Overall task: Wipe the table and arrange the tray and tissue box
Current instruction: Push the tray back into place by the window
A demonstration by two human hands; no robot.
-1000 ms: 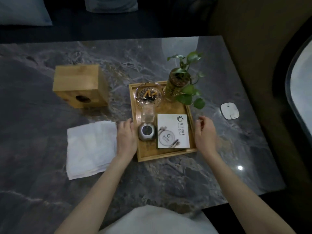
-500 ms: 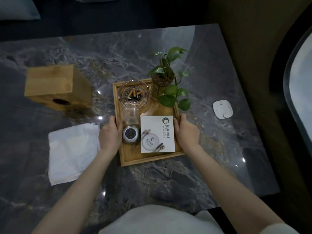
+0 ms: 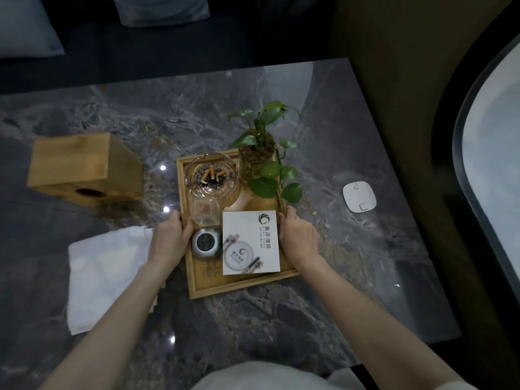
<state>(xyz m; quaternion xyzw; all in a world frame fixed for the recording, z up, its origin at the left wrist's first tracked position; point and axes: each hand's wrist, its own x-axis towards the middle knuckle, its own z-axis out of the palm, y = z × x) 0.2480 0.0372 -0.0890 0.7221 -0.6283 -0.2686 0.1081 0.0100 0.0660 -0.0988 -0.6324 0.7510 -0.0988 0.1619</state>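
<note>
Bamboo tray (image 3: 244, 287) sits mid-table on the dark marble table (image 3: 281, 319), and I see both hands clamped on its side rails: left hand (image 3: 168, 240) gripping the left rail, right hand (image 3: 298, 239) gripping the right rail, thumbs hooked over the edges. I can't tell if the tray is lifted. Inside it: glass ashtray (image 3: 212, 178) with cigarette butts far left, potted plant (image 3: 260, 153) far right, small clear cup (image 3: 205, 212), round silver tin (image 3: 205, 242), white card (image 3: 250, 243). Wooden tissue box (image 3: 84, 167) lies tipped, well left of the tray. White cloth (image 3: 104, 277) lies flat beside the left wrist. White remote (image 3: 359, 196) off to the right.
</note>
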